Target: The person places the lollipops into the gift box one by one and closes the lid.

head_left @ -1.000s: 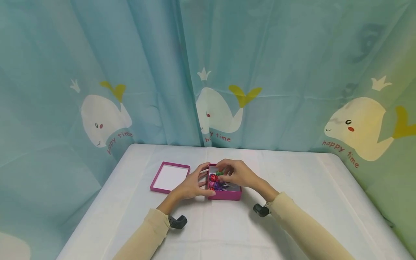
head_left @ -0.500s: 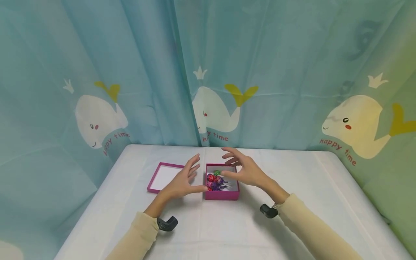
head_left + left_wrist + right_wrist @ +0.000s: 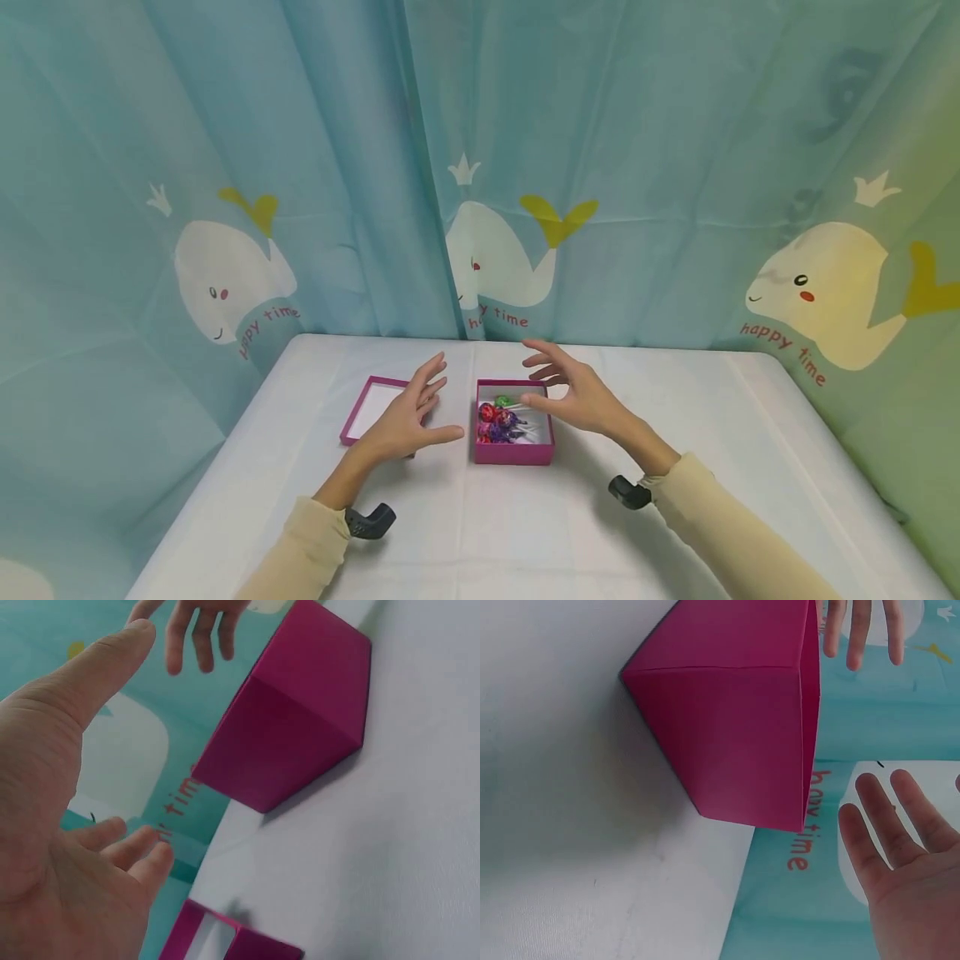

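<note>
Several wrapped lollipops point(image 3: 506, 418) lie in a magenta box point(image 3: 514, 454), heads to the left and white sticks to the right. Their wrappers are red, purple, pink and green. My left hand point(image 3: 397, 425) is held left of the box, fingers spread, over part of the box's lid point(image 3: 367, 410). Above the box's right side is my right hand point(image 3: 576, 398), its thumb tip overlapping the interior in the head view. Neither hand holds anything. Both wrist views show the tall outer walls of the box point(image 3: 300, 697) but not its contents.
The lid lies inside-up on the white table point(image 3: 525, 533), left of the box. Behind the table hangs a blue-green curtain point(image 3: 360, 167) with printed whales. Dark wrist-worn devices sit at both cuffs.
One second ago the left hand was at the box's left wall and the right hand reached among the lollipops. Both have since lifted off and moved apart, the left leftward, the right rightward.
</note>
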### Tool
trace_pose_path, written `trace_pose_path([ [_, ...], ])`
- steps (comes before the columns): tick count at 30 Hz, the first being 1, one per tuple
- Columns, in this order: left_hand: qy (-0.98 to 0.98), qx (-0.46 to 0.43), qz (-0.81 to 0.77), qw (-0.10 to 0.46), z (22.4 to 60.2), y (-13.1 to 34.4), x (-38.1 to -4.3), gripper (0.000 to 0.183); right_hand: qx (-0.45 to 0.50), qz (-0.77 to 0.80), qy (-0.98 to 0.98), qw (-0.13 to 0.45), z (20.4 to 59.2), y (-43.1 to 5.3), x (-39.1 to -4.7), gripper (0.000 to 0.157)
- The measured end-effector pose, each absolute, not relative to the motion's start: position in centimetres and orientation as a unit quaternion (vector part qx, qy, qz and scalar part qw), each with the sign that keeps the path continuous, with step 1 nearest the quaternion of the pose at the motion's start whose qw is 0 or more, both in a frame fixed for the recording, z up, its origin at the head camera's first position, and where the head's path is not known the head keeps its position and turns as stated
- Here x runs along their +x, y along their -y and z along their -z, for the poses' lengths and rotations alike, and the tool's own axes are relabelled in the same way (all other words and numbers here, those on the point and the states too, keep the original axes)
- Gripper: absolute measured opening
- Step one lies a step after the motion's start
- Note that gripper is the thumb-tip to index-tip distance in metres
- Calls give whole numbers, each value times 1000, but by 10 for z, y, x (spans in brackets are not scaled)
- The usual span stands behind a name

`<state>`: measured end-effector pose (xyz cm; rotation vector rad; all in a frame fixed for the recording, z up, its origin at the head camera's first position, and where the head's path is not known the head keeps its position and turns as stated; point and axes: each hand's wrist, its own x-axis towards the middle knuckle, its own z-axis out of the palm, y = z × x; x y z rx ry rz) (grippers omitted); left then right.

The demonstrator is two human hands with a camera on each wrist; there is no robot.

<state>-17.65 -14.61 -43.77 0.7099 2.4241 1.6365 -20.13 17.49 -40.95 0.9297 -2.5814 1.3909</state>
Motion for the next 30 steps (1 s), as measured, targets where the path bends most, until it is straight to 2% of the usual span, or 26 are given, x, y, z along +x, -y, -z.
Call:
trace_pose_path([
  [11, -822, 209, -529, 26, 431, 177, -168, 111, 309, -455, 835, 5, 408, -146, -196, 79],
  [22, -854, 176, -490, -13, 431, 229, -162, 106, 337, -485, 807, -16, 405, -93, -183, 84],
  [30, -876, 131, -463, -22, 429, 262, -157, 111, 328, -529, 781, -45, 405, -55, -168, 83],
])
